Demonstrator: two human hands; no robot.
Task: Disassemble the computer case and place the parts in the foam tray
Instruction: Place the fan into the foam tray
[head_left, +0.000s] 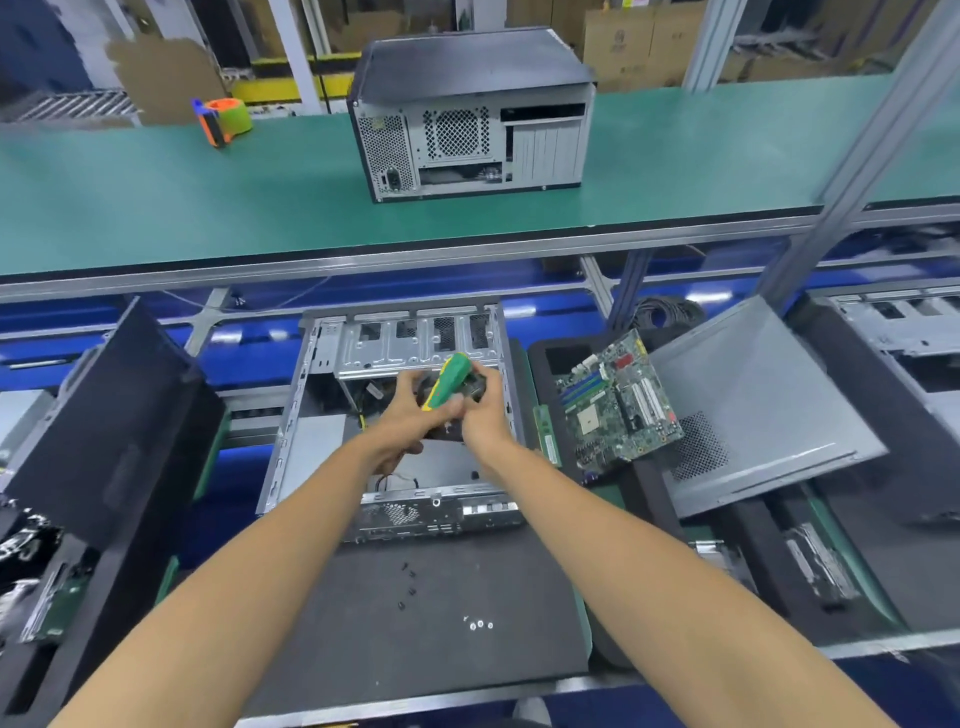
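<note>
No text, label or number is legible anywhere; all markings are too blurred.

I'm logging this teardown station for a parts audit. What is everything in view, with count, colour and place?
Open computer case: one, bare grey metal, centre of lower bench, lying open.
Screwdriver: one, green and yellow handle, held above the open case.
Dark part: one, blackish, between both hands; blurred, type unclear.
Motherboard: one, green, right of the case, tilted.
Side panel: one, grey, right of the motherboard, tilted.
Closed computer case: one, black and silver, on the green upper shelf.
Tape dispenser: one, orange, blue and green, upper shelf left.
Screws: several, silver and black, on the dark foam mat in front.
Left hand: grips the screwdriver.
Right hand: holds the dark part.
</note>
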